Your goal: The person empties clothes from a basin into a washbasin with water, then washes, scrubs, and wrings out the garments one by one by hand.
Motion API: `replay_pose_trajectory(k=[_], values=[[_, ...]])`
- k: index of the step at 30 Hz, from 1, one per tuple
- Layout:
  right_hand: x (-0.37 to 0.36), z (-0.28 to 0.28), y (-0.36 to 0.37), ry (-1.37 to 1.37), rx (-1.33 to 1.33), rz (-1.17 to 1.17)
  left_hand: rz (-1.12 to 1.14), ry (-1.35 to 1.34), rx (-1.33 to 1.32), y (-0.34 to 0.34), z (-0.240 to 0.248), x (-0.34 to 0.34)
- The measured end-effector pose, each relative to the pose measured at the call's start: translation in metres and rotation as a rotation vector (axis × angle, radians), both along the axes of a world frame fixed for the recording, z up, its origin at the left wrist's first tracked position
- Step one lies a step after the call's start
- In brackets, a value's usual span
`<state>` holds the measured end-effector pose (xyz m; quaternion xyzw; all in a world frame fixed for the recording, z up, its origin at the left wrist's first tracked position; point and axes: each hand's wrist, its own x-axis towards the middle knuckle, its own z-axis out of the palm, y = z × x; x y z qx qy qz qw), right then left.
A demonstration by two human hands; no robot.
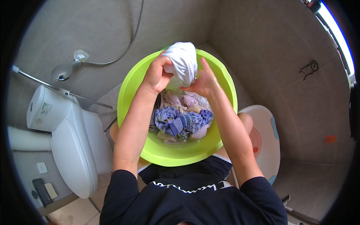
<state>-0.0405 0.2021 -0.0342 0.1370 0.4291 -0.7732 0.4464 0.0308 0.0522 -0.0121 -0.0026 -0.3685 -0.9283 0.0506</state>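
A bundled white cloth (183, 62) is held up over the far part of a lime-green basin (180, 160). My left hand (158, 73) is closed on the cloth's left side, with the thumb pressed against it. At the cloth's lower right, my right hand (205, 82) touches it with the fingertips, its thumb stretched up and apart. Beneath my hands, wet laundry lies in water in the basin: a blue patterned garment (183, 122) on top of pale pink and whitish pieces (187, 100). What the cloth is exactly, its folds hide.
A white toilet (73, 142) stands to the left, with a metal rail (41, 81) above it. On the far wall hang a shower head (62, 72) and its hose (129, 47). A white tub (270, 142) sits right of the basin, close to my right knee.
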Motion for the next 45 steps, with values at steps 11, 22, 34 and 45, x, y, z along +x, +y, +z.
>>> replay_pose_trajectory(k=[11, 22, 34, 45], values=[[-0.002, -0.013, -0.03, 0.091, -0.186, -0.275, 0.233, -0.036, 0.287, 0.015, -0.026, 0.01], [0.019, -0.034, -0.022, 0.082, -0.143, 0.056, -0.044, -0.161, 0.176, 0.01, -0.083, 0.003], [0.02, -0.021, -0.005, -0.072, -0.131, 0.007, 0.556, 0.015, -0.588, 0.041, -0.059, -0.003], [0.021, -0.03, -0.032, 1.071, 0.379, -0.371, 0.364, -0.338, 0.194, 0.039, -0.081, -0.012]])
